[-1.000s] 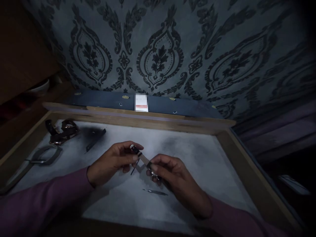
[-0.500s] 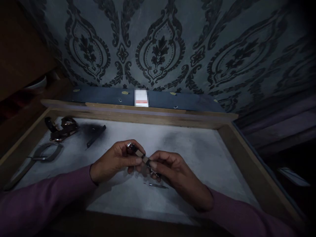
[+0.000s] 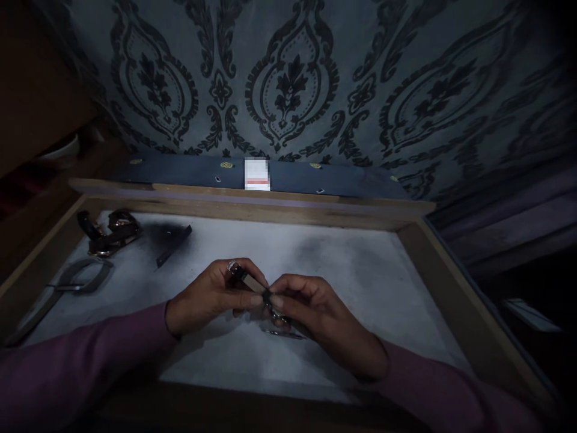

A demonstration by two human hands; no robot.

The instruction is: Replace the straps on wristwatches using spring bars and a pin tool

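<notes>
Slantwise, strap [image 3: 253, 284] lying across left fingers [image 3: 240, 299], reaching right fingers [image 3: 295, 282], both gripping it.

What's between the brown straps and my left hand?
In the head view, a narrow dark strip lies between the brown straps and your left hand.

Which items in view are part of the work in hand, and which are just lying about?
In the work:
- strap, held between left hand and right hand
- thin metal tool, just below the hands; likely part of it

Likely just lying about, away from the hands:
- dark strap cluster
- grey looped strap
- dark strip
</notes>
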